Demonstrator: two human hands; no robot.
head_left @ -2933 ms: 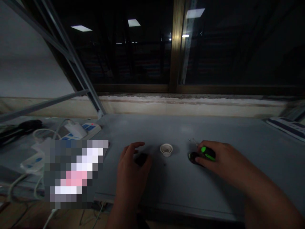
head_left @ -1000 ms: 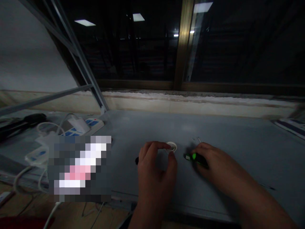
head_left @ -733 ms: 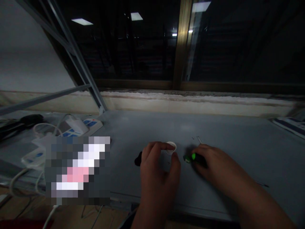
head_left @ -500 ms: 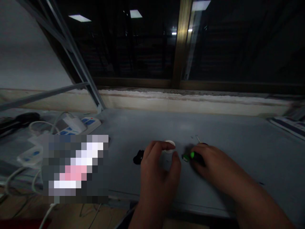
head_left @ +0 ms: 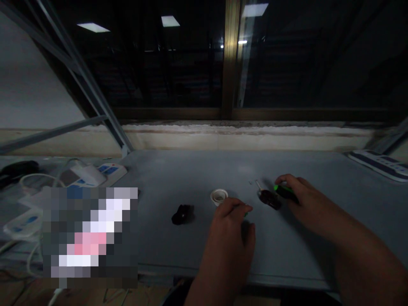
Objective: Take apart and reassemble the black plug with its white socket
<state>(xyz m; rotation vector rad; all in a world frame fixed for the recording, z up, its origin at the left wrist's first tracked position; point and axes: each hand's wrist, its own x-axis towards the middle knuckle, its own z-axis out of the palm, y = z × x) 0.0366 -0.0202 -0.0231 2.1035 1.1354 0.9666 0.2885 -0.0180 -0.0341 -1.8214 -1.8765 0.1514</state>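
My right hand (head_left: 301, 199) is closed round a black tool with a green end (head_left: 287, 192), held just above the table. Beside it lies a dark red-brown handle (head_left: 269, 199) with a thin metal shaft. My left hand (head_left: 234, 225) is low over the table, thumb and fingers curved toward each other; a small green piece (head_left: 245, 214) shows at its fingertips, partly hidden. Behind the left hand stands a round white cup-like part (head_left: 219, 196). A small black part (head_left: 181, 214) lies further left.
Power strips (head_left: 112, 170) with white plugs and cables crowd the left side, beside a blurred-out object (head_left: 95, 233). A white and dark device (head_left: 379, 165) sits at the back right. Tiny bits lie near the metal shaft. A window is behind the table.
My right hand has moved right with the tool, uncovering the dark handle. My left hand has moved right, away from the white part, to the small green piece. The view has shifted slightly.
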